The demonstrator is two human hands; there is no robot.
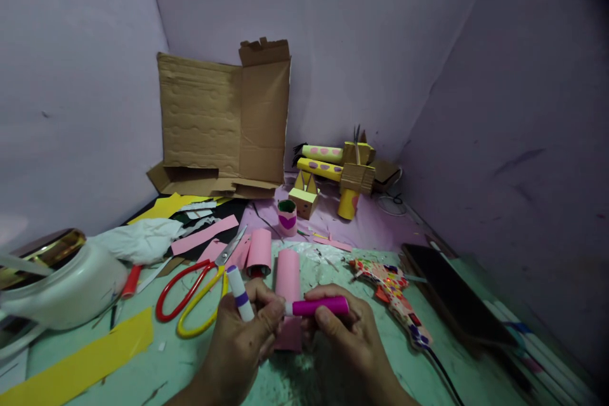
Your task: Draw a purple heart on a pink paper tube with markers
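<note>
My left hand [240, 346] is closed around a white marker with a purple band [240, 293], which sticks up at a tilt. Its fingertips also meet the white end of a magenta marker [320, 306]. That magenta marker lies level in the grip of my right hand [354, 336], between thumb and fingers. Behind and below both hands is a long pink paper tube [288, 271], partly covered by them. A shorter pink tube [259, 250] stands just beyond my left hand. Red-and-yellow-handled scissors [202, 292] rest to the left.
A glue gun with a patterned cover [392, 298] and a dark phone-like slab [457, 295] lie right. Left are a white pot [71, 295], a yellow strip [90, 355] and pink scraps. Cardboard [204, 114], a heart-marked cup [287, 222] and animal-like paper figures [349, 184] stand behind.
</note>
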